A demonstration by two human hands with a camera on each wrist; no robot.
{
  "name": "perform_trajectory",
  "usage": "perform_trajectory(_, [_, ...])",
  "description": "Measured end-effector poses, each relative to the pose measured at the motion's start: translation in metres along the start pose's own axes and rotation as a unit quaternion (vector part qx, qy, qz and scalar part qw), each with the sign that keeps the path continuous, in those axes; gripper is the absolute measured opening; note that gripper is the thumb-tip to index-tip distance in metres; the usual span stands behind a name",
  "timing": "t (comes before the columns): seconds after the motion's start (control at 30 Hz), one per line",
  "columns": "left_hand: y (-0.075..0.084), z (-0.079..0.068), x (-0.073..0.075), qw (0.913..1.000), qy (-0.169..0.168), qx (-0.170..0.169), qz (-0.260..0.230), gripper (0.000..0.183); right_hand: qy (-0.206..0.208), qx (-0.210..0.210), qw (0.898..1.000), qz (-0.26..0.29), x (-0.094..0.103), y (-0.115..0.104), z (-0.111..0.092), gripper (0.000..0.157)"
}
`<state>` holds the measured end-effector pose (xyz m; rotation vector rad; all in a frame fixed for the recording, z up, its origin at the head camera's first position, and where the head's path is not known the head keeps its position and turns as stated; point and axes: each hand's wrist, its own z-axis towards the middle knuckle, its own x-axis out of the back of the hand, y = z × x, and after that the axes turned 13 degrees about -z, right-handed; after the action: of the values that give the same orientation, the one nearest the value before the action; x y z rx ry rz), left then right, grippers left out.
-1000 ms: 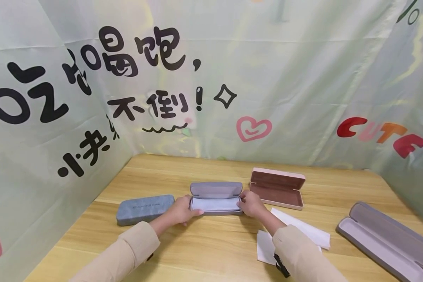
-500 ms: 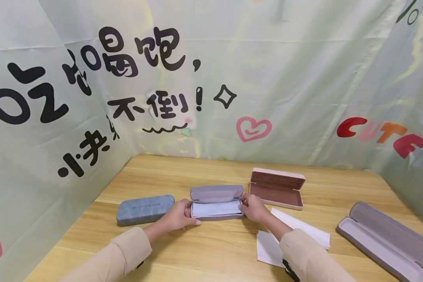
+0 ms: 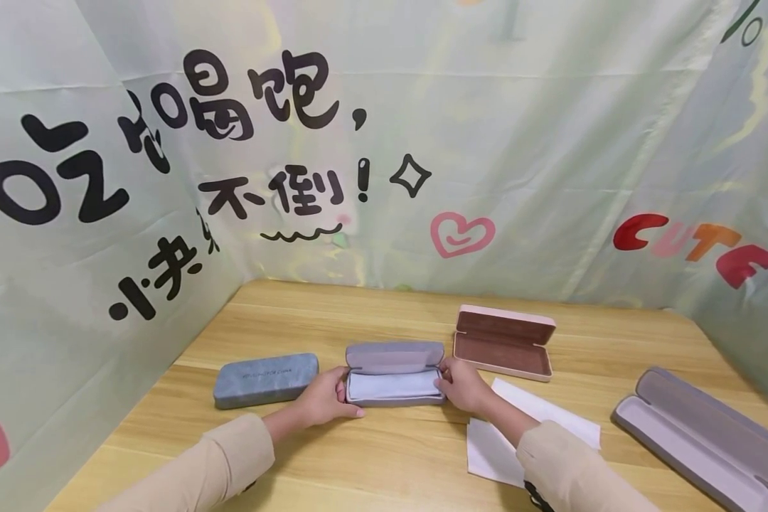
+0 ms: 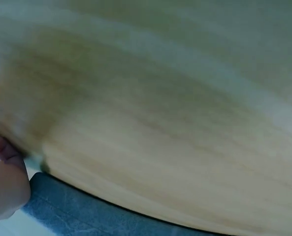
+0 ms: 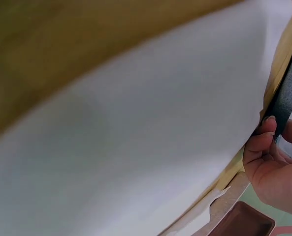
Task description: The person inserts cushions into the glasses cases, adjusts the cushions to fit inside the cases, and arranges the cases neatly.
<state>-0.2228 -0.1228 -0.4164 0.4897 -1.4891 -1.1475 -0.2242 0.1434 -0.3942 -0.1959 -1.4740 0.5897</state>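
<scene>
A purple-grey glasses case [image 3: 395,355] stands with its lid up on the wooden table, a folded pale blue cloth [image 3: 390,385] lying inside. My left hand [image 3: 323,400] holds the case's left end, with the thumb low at the front corner. At the right end, my right hand [image 3: 466,386] pinches the case wall, thumb over the inside edge by the cloth. The right wrist view shows the fingers and thumb of that right hand [image 5: 276,169] on the dark case side [image 5: 289,93]. In the left wrist view only part of the left hand [image 4: 7,184] shows.
A closed blue glasses case [image 3: 265,380] lies just left of the left hand. Behind the right hand stands an open pink case [image 3: 505,325] with brown lining. White folded sheets [image 3: 553,412] lie under the right forearm. A long open grey case [image 3: 697,451] is far right.
Both hands have drawn the purple-grey case a little toward me. Its lid stays up and the cloth stays inside. The other cases have not moved on the table.
</scene>
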Motion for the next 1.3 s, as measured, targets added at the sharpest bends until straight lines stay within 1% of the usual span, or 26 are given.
perform_trajectory(0.17, [-0.003,-0.002,-0.002,0.9999,0.007,-0.005,0.011,0.075,-0.004,0.02,1.0,0.018,0.002,0.002,-0.004,0.011])
perform_trajectory(0.23, [-0.004,-0.003,-0.003,0.9998,0.011,-0.004,0.017,0.075,-0.015,0.023,0.999,0.036,0.003,0.004,-0.005,0.013])
perform_trajectory(0.3, [-0.004,-0.003,-0.003,0.9997,0.013,-0.009,0.019,0.074,-0.028,0.015,0.998,0.061,0.005,0.006,-0.006,0.017])
perform_trajectory(0.4, [-0.004,-0.003,-0.003,0.9997,0.014,-0.013,0.015,0.073,-0.047,-0.023,0.993,0.109,0.007,0.008,-0.006,0.022])
perform_trajectory(0.47, [-0.004,-0.004,-0.003,0.9997,0.012,-0.016,0.014,0.073,-0.05,-0.046,0.988,0.136,0.008,0.008,-0.005,0.022])
perform_trajectory(0.6, [-0.004,-0.004,-0.003,0.9997,0.009,-0.017,0.016,0.073,-0.035,-0.065,0.984,0.162,0.011,0.007,-0.001,0.021])
perform_trajectory(0.63, [-0.004,-0.004,-0.003,0.9997,0.008,-0.018,0.017,0.073,-0.027,-0.067,0.984,0.164,0.012,0.007,0.0,0.021])
perform_trajectory(0.7, [-0.004,-0.004,-0.002,0.9997,0.007,-0.019,0.017,0.074,-0.012,-0.083,0.982,0.171,0.013,0.007,0.002,0.022])
perform_trajectory(0.77, [-0.004,-0.004,-0.002,0.9996,0.005,-0.021,0.016,0.074,-0.001,-0.106,0.977,0.186,0.014,0.007,0.005,0.023])
perform_trajectory(0.83, [-0.004,-0.004,-0.002,0.9996,0.003,-0.02,0.018,0.075,0.007,-0.126,0.97,0.209,0.015,0.007,0.008,0.024])
perform_trajectory(0.87, [-0.004,-0.004,-0.002,0.9996,0.002,-0.02,0.019,0.075,0.007,-0.133,0.965,0.226,0.016,0.007,0.009,0.027])
perform_trajectory(0.93, [-0.004,-0.004,-0.002,0.9995,0.001,-0.021,0.022,0.075,0.002,-0.137,0.96,0.246,0.018,0.006,0.012,0.036])
perform_trajectory(1.0, [-0.004,-0.005,-0.003,0.9995,0.001,-0.023,0.024,0.074,-0.013,-0.136,0.958,0.253,0.019,0.004,0.013,0.046])
perform_trajectory(1.03, [-0.004,-0.005,-0.003,0.9994,0.001,-0.024,0.024,0.074,-0.022,-0.134,0.959,0.25,0.019,0.003,0.014,0.05])
perform_trajectory(1.1, [-0.003,-0.005,-0.003,0.9994,0.002,-0.026,0.024,0.073,-0.038,-0.129,0.963,0.233,0.019,0.0,0.014,0.056])
perform_trajectory(1.17, [-0.003,-0.006,-0.002,0.9993,0.002,-0.029,0.024,0.073,-0.054,-0.126,0.967,0.217,0.019,-0.002,0.015,0.059])
perform_trajectory(1.3, [-0.004,-0.006,-0.002,0.9992,0.001,-0.024,0.032,0.071,-0.074,-0.122,0.968,0.208,0.016,-0.004,0.015,0.06])
